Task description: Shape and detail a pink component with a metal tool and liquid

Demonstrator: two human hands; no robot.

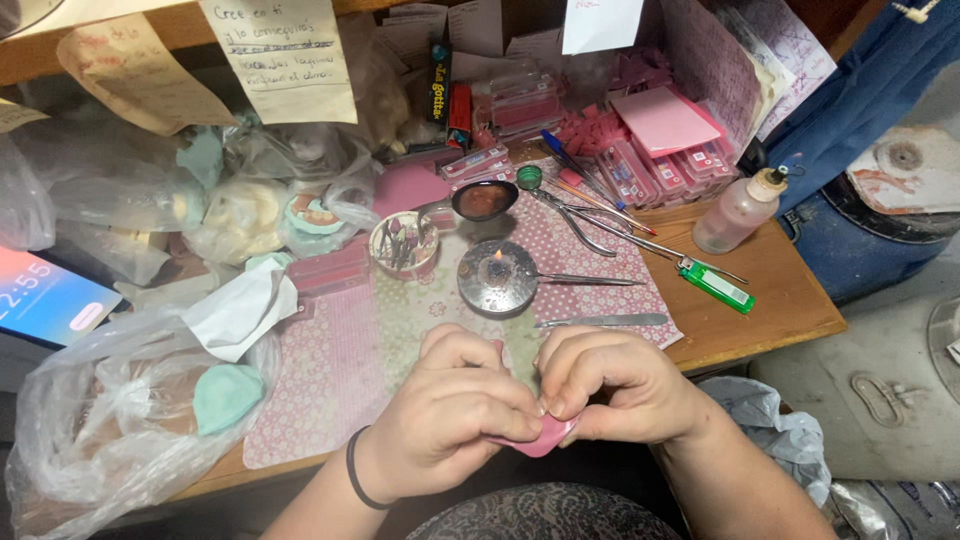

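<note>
Both my hands meet at the near edge of the wooden desk (790, 300). My left hand (450, 410) and my right hand (610, 385) pinch a small flat pink piece (548, 437) between thumbs and fingers; most of it is hidden under my fingers. A black band circles my left wrist. Just beyond my hands a small round metal burner (497, 277) holds a tiny flame, standing on a patterned pink mat (330, 370).
Tweezers (590, 280), a metal blade tool (605, 321), scissors-like forceps (590, 225), a green lighter (717, 284), a small plastic bottle (738, 210), a spoon (483, 200) and a little dish (404, 243) lie behind. Plastic bags (110, 420) with mint pieces crowd the left. A phone (45, 300) glows far left.
</note>
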